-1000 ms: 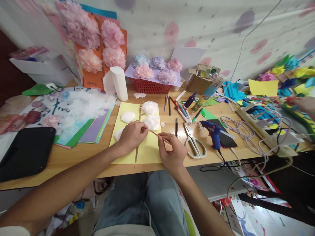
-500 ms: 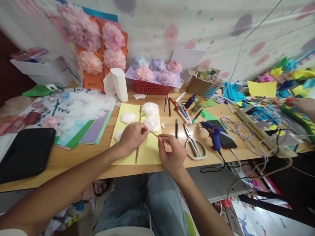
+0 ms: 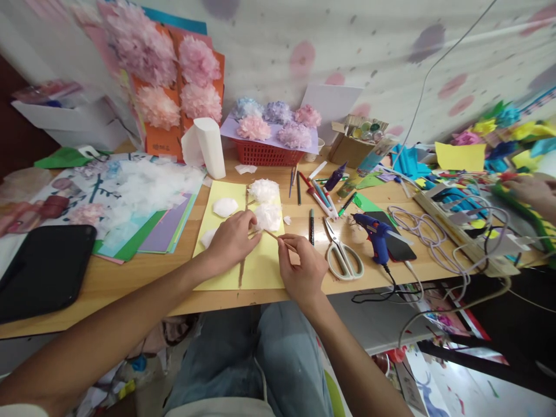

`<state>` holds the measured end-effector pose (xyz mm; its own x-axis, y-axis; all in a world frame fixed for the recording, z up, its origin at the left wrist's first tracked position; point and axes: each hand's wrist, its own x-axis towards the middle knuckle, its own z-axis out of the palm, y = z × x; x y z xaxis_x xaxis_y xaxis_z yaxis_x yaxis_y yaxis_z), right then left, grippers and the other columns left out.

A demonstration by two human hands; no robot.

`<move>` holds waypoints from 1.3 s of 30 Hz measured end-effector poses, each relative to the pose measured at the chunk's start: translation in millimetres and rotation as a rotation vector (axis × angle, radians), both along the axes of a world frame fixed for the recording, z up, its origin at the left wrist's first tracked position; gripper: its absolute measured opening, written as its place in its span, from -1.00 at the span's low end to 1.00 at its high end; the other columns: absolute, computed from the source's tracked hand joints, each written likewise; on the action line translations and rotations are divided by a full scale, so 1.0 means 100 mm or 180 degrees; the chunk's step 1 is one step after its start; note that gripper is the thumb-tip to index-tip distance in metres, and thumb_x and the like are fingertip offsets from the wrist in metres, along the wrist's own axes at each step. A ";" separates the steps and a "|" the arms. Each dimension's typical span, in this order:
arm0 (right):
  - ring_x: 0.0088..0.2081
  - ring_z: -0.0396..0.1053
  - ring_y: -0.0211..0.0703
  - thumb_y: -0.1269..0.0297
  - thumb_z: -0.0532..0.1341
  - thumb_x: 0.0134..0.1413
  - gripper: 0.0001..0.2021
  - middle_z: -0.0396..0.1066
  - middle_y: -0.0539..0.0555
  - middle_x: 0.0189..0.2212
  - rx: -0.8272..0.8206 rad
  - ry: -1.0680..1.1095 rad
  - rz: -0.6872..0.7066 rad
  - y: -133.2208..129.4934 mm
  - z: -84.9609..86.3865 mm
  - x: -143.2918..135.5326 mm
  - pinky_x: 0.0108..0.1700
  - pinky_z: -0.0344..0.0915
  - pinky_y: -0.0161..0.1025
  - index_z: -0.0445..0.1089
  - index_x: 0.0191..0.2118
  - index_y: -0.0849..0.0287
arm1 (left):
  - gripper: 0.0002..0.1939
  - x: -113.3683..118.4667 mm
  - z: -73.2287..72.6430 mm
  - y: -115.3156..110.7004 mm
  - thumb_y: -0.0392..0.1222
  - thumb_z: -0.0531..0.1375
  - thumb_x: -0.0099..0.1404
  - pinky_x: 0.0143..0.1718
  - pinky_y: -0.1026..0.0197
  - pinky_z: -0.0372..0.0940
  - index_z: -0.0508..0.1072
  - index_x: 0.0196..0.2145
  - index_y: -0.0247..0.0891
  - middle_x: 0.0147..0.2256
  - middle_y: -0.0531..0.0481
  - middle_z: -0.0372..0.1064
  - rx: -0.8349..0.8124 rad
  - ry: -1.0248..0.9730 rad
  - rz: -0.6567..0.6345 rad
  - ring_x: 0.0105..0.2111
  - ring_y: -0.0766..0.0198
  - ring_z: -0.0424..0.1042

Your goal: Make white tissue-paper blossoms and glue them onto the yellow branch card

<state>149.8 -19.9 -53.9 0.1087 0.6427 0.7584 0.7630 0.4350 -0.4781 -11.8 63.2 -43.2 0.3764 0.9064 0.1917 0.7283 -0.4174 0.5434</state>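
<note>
A thin brown stick (image 3: 271, 235) slants over the yellow sheet (image 3: 263, 275), pinched at its lower right end by my right hand (image 3: 303, 267). My left hand (image 3: 230, 242) is closed near the stick's other end, thumb and forefinger together; what they grip is hidden. A brown stem line (image 3: 241, 272) runs down the sheet's middle. Fluffy white cotton clumps sit right of the line, one upper clump (image 3: 264, 190) above a lower clump (image 3: 267, 217). To the left lies a flat white cotton pad (image 3: 225, 207), with another white piece (image 3: 208, 237) partly behind my left wrist.
Right of the sheet lie scissors (image 3: 345, 259), a black marker (image 3: 311, 227) and a blue glue gun (image 3: 377, 237) with its cord. A black tablet (image 3: 46, 272) and loose cotton (image 3: 150, 184) are at left. Another person's hand (image 3: 532, 188) is at far right.
My left fingers have shifted slightly, the forefinger lifting higher above the thumb. The stick and my right hand stay nearly in place; the view has moved a little.
</note>
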 end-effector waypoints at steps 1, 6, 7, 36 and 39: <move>-0.31 0.57 -0.17 0.41 0.17 0.30 -0.90 0.59 0.06 -0.35 -0.0019 -0.0003 -0.0004 0.00 0.01 0.00 -0.28 0.44 -0.26 0.38 -0.27 0.09 | -0.81 0.00 0.00 0.00 -0.20 0.21 0.23 -0.16 0.09 0.33 0.40 -0.18 -0.26 -0.20 -0.13 0.46 0.0008 0.0005 0.0029 -0.24 0.09 0.46; -0.37 0.54 -0.18 0.38 0.16 0.31 -0.89 0.55 0.05 -0.39 -0.0271 -0.0076 -0.0013 0.05 0.08 -0.01 -0.33 0.38 -0.28 0.36 -0.30 0.11 | -0.59 -0.03 0.04 0.00 -0.19 0.24 0.20 -0.14 0.08 0.33 0.33 0.01 -0.28 -0.12 -0.15 0.41 -0.0174 0.0050 -0.0041 -0.18 0.06 0.45; -0.38 0.52 -0.18 0.36 0.15 0.32 -0.87 0.54 0.05 -0.39 -0.0373 -0.0118 -0.0013 0.07 0.11 -0.01 -0.34 0.36 -0.28 0.35 -0.31 0.11 | -0.58 -0.03 0.05 0.00 -0.19 0.24 0.20 -0.15 0.09 0.33 0.33 0.01 -0.27 -0.12 -0.14 0.41 -0.0208 0.0066 -0.0079 -0.18 0.06 0.45; -0.45 0.35 -0.14 0.47 0.21 0.11 -0.87 0.44 0.08 -0.52 -0.2024 -0.1645 0.0034 0.64 0.91 -0.28 -0.42 0.02 -0.27 0.33 -0.44 0.16 | -0.77 -0.10 0.09 0.05 -0.13 0.30 0.21 -0.15 0.07 0.32 0.41 -0.23 -0.27 -0.22 -0.16 0.42 -0.0396 0.0329 -0.0350 -0.12 -0.04 0.45; -0.46 0.40 -0.17 0.41 0.20 0.14 -0.84 0.45 0.03 -0.53 -0.1635 -0.1103 0.0118 0.53 0.85 -0.14 -0.39 0.14 -0.29 0.28 -0.46 0.13 | -0.71 -0.09 0.06 0.05 -0.09 0.31 0.21 -0.13 0.08 0.32 0.39 -0.20 -0.28 -0.15 -0.19 0.40 -0.0409 0.0378 -0.0299 -0.10 -0.03 0.44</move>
